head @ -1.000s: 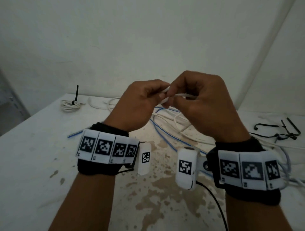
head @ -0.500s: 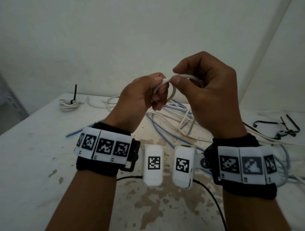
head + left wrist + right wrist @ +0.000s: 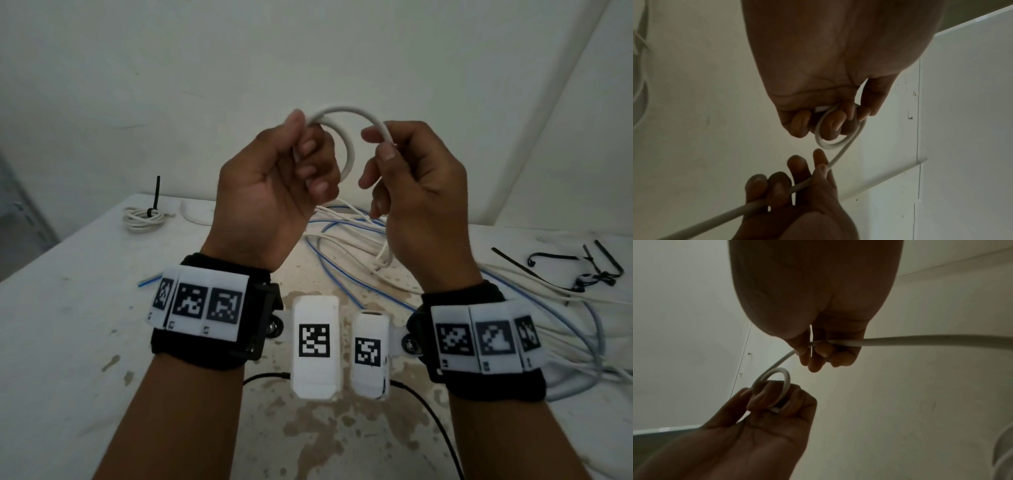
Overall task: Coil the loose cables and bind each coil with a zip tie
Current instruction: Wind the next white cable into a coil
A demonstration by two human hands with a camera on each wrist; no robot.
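Fingers (image 3: 310, 161) of the left hand (image 3: 270, 192) curl round a small round loop of smooth white cable (image 3: 346, 113), held above the stained white table (image 3: 68, 308). Right hand (image 3: 418, 185) pinches the same cable between thumb and fingertips, its slack hanging down to the tangle below.

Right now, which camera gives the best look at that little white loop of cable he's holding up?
The head view: the white loop stands whole against the wall, arching from the left hand to the right hand. The left wrist view shows it partly behind curled fingers; the right wrist view shows it small, dim and half hidden.
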